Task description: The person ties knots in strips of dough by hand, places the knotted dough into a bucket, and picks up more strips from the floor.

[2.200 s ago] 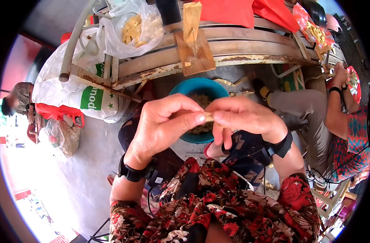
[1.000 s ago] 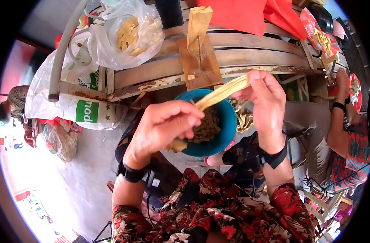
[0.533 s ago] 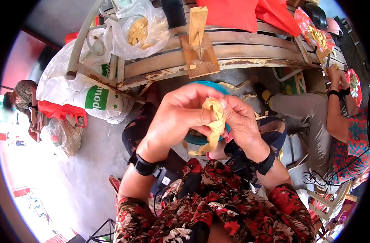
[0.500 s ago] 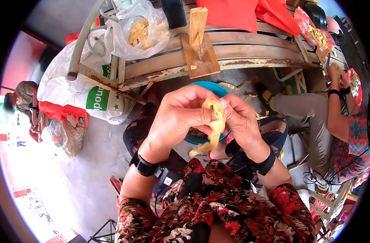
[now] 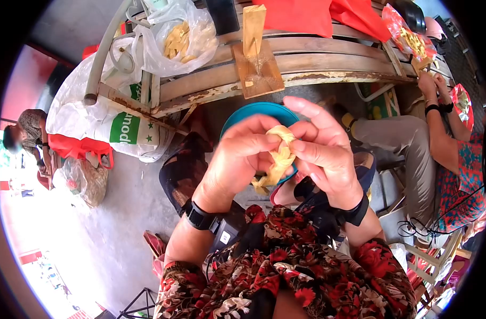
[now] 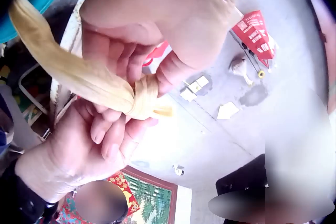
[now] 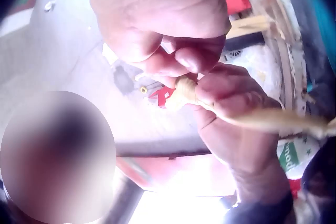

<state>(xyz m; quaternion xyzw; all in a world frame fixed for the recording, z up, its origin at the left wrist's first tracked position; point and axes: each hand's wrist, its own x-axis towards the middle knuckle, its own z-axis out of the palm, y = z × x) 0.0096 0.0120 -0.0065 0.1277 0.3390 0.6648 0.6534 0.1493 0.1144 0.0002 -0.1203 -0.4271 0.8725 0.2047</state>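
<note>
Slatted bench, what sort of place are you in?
Perhaps a small handcraft workspace: the slatted bench holds a plastic bag of pale pieces and a wooden stand, and another person sits nearby.

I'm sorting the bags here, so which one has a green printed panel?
The white plastic sack by the slatted bench's left end; the clear plastic bags and the red bags show no such panel.

Pale strip [image 6: 79, 81] in left hand [image 6: 160, 22]
</note>
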